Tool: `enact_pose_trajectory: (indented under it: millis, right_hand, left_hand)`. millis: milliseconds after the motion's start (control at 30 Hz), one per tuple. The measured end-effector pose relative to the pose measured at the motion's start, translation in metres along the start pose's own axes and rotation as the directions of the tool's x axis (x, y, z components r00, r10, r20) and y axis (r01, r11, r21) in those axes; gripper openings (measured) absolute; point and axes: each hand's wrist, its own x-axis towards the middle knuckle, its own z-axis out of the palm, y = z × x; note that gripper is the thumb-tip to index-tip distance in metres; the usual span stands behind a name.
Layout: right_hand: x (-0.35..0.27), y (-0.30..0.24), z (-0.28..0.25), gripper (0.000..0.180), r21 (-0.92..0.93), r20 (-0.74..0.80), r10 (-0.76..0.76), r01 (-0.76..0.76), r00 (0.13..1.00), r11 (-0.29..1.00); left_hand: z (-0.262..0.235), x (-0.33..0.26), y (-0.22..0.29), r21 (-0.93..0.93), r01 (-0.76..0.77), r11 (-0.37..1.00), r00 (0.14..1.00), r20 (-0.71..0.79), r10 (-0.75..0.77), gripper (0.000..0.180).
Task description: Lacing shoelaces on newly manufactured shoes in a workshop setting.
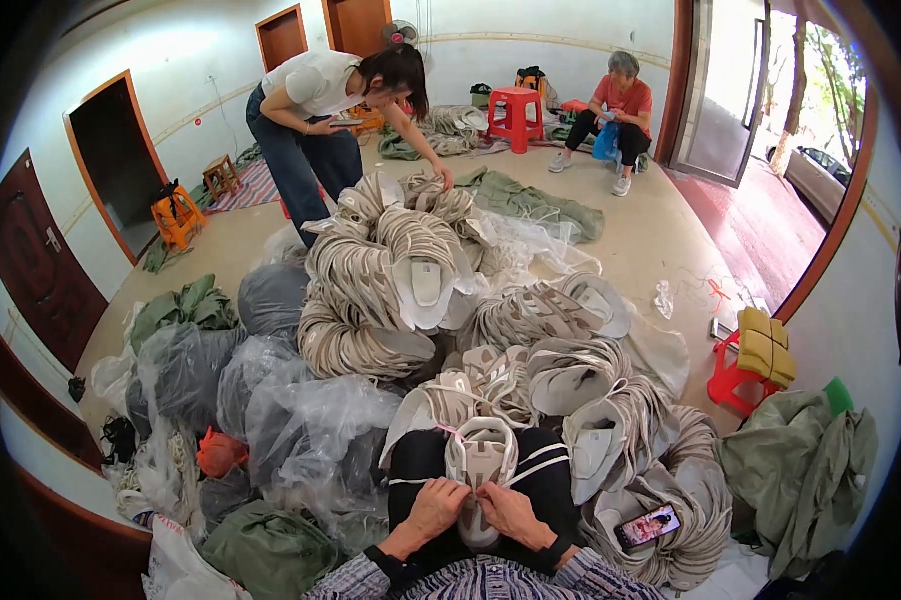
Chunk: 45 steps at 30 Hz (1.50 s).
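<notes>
On my lap lies a beige and white shoe upper (483, 452), its opening turned away from me. A white shoelace (543, 463) stretches out from it on both sides across my dark trousers. My left hand (437, 508) is closed in a pinch at the upper's left edge, on the lace. Opposite it, my right hand (511, 516) pinches the lace at the right edge. The fingertips nearly meet over the eyelet rows, and the lace ends between them are too small to make out. More loose uppers (499, 382) lie just beyond my knees.
Stacked uppers (381, 270) form a high pile ahead, where a standing person (321, 110) reaches in. A phone (649, 526) rests on a stack at my right. Plastic-wrapped bundles (311, 430) crowd the left. A red stool (741, 375) bears yellow pads. Another person (621, 105) sits far right.
</notes>
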Motion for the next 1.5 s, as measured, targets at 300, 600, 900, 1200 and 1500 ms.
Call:
enact_pose_trajectory:
  millis: [300, 600, 900, 1200, 1500]
  right_hand:
    - [0.003, 0.004, 0.000, 0.017, 0.046, 0.049, 0.074, -0.076, 0.996, 0.996]
    - [0.004, 0.002, -0.005, 0.019, 0.007, 0.200, -0.096, 0.097, 0.975, 0.995]
    - [0.011, 0.012, -0.006, 0.026, 0.193, 0.308, -0.009, -0.053, 0.951, 0.980]
    - [0.013, 0.016, -0.006, 0.028, 0.279, 0.383, 0.041, -0.158, 0.923, 0.947]
    - [0.009, 0.009, -0.018, 0.026, 0.112, 0.432, -0.105, 0.063, 0.896, 0.992]
  left_hand:
    - [-0.002, 0.010, 0.002, 0.109, -0.028, 0.994, 0.983, 0.182, 0.008, 0.009]
    - [0.003, -0.003, 0.028, -0.214, 0.545, 0.811, 0.818, 0.351, -0.457, 0.016]
    - [-0.001, -0.007, -0.002, -0.300, 0.229, 0.926, 0.964, 0.201, -0.174, 0.020]
    - [-0.003, -0.002, -0.011, -0.358, 0.118, 0.926, 0.974, 0.222, -0.038, 0.012]
    - [-0.020, -0.004, -0.005, -0.330, 0.239, 0.913, 0.908, 0.409, -0.090, 0.017]
